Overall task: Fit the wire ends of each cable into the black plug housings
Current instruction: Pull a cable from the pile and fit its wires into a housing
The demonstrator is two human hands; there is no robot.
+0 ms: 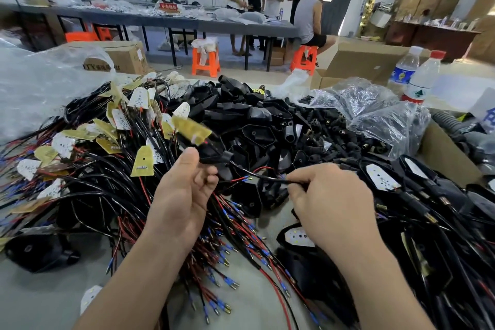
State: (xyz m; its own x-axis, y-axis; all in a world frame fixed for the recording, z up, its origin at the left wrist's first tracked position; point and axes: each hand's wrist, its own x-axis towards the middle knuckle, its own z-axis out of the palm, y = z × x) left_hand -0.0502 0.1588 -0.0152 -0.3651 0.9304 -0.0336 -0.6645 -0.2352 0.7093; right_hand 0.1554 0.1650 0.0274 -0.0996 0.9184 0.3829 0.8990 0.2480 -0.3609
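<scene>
Grey tabletop (40, 303) mostly buried, edges cut off by the frame. On the left, big tangled heap of black cables (88, 185) with yellow and white boards, single runs impossible to trace. Centre back, pile of black plug housings (254, 118), lower ones hidden. Crumpled clear plastic sheet (34, 88) far left. Clear bags of small black parts (375, 112) on the right, contents hard to read through glare. Cardboard box (444, 158) at right edge, partly cut off, two bottles (420, 80) behind. Left hand (184, 190) raised over the heap, thumb and curled fingers gripping one black housing (211, 154), yellow board (191, 127) sticking up from it, housing partly hidden behind the thumb. Right hand (329, 201) near it, fingertips pinching a black cable (267, 178) running from that housing, grip point covered by fingers. Red and blue wire ends (245, 178) with metal tips bare between the hands, close to the housing mouth. Seated in the housing or not, cannot tell.
</scene>
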